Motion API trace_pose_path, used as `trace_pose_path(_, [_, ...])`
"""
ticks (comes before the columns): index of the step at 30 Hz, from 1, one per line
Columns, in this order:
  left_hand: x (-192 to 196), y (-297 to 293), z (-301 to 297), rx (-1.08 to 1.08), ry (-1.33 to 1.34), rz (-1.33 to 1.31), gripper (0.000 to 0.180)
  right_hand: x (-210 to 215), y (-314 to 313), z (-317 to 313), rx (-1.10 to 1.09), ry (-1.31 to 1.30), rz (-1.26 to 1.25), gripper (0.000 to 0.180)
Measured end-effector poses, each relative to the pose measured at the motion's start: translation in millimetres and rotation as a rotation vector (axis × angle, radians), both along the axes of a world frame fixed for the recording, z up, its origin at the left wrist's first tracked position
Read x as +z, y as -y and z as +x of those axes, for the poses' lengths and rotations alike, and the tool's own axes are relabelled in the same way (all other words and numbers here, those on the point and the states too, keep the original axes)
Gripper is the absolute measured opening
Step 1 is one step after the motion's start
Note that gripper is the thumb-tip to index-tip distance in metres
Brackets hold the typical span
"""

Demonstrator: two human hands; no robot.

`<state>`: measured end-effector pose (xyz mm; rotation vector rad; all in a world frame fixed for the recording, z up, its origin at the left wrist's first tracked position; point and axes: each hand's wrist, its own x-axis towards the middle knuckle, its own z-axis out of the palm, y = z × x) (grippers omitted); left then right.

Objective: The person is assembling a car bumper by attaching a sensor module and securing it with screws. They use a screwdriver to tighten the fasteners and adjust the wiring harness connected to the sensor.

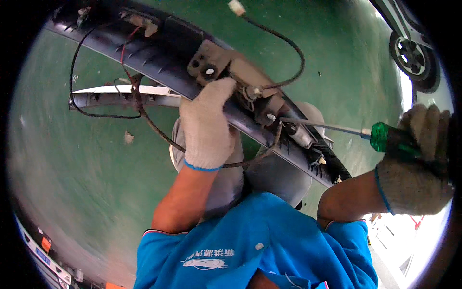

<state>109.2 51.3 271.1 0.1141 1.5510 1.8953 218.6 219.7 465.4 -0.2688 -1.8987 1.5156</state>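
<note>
A long dark car trim panel (163, 60) lies slantwise across my knees, inner side up. My left hand (208, 124), in a white knitted glove, is closed on the panel's near edge beside a grey-brown latch mechanism (250, 76); its fingertips are partly hidden. My right hand (417, 166), gloved too, is wrapped round the green handle of a screwdriver (337, 127). The long shaft points left, its tip by a bolt (270, 117) at the mechanism's lower end. A small silver cylinder (299, 136) sits just right of that tip.
A black cable (293, 53) with a pale plug loops above the mechanism. A wiring harness (156, 129) hangs off the panel's near side. Another trim strip (125, 96) lies on the green floor (86, 168). A car wheel (410, 55) stands at upper right.
</note>
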Motion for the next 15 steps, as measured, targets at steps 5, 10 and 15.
trace_pose_path(5, [-2.7,6.1,-12.7,-0.214,-0.995,-0.279,0.016,8.5,-19.7,-3.9,0.083,-0.105,-0.026,0.038])
trace_pose_path(10, [-6.5,3.4,-3.3,-0.142,-0.358,-0.105,0.012,-2.8,-0.7,0.2,0.091,-0.146,0.005,0.038])
trace_pose_path(15, [4.6,0.2,-3.7,0.052,0.308,0.161,0.014,-1.6,-6.0,-4.2,0.034,-0.043,-0.009,0.039])
